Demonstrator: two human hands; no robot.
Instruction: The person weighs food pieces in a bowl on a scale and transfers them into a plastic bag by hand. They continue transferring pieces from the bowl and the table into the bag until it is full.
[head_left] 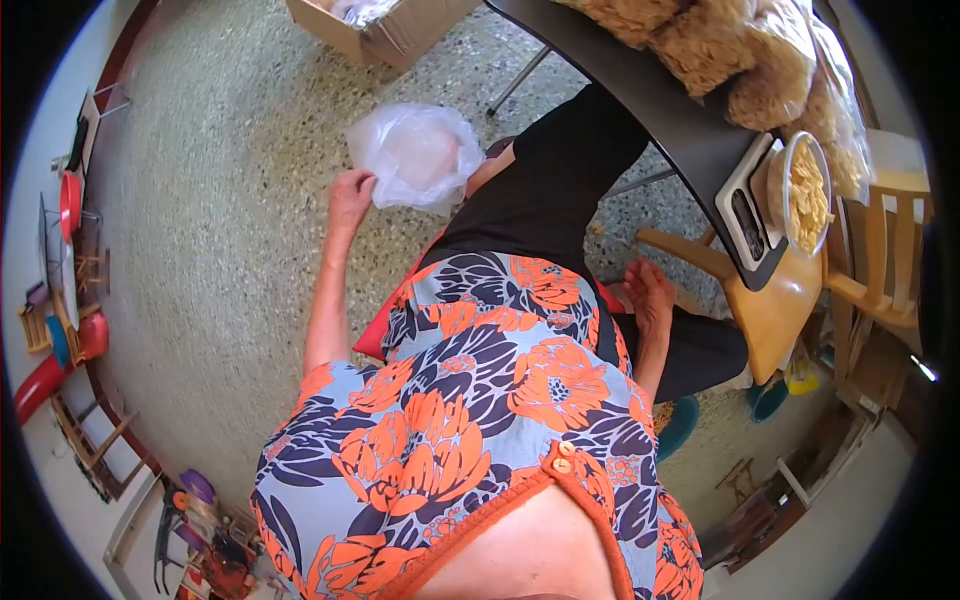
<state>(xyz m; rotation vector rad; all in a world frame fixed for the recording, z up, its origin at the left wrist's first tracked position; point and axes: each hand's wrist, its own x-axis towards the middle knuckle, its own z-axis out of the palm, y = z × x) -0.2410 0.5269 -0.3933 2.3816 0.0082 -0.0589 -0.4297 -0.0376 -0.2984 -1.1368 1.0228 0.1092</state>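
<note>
A thin translucent white plastic bag (pixel 418 158) hangs beside my left knee, puffed out over the speckled floor. My left hand (pixel 352 196) is closed on its near edge, with the arm stretched forward. My right hand (pixel 650 292) rests low by my right thigh, fingers loosely bent and apart, holding nothing visible. On the dark table corner to the right stands a scale (pixel 750 205). Next to it, a bowl (pixel 808 195) holds yellowish chip-like pieces.
Large clear bags (pixel 715 45) of similar brownish pieces lie on the table (pixel 610 60). A wooden chair (pixel 775 310) stands under its corner. An open cardboard box (pixel 385 35) sits ahead on the floor. A teal basin (pixel 678 428) is behind my right leg.
</note>
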